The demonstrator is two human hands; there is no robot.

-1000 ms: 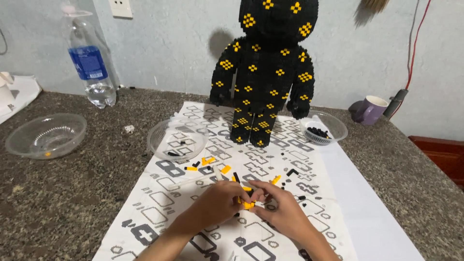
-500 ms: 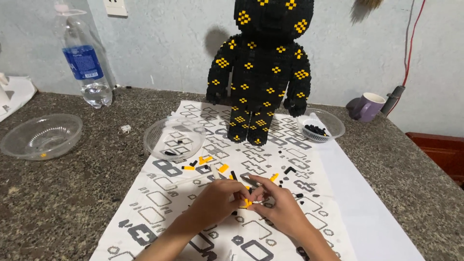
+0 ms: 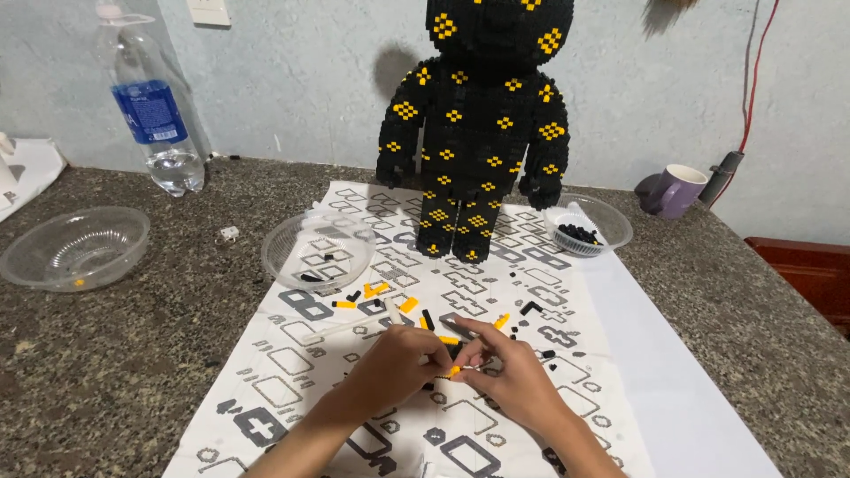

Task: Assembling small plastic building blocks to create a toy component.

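Low centre on the printed sheet (image 3: 531, 292), both hands meet over a small yellow brick piece (image 3: 454, 370). Left hand (image 3: 398, 361) and right hand (image 3: 509, 376) pinch it together between fingertips, both closed on it. Loose black and yellow bricks (image 3: 390, 296) scattered just beyond the hands. Clear bowl (image 3: 305, 241) near the sheet's left edge, second clear bowl (image 3: 75, 248) well apart on the speckled table (image 3: 133, 354). Tall black block figure with yellow spots (image 3: 482, 133) stands upright at the sheet's far end; bowl of black bricks (image 3: 589, 226) just beside it. Water bottle (image 3: 150, 115) far left, purple mug (image 3: 677, 190) far right.
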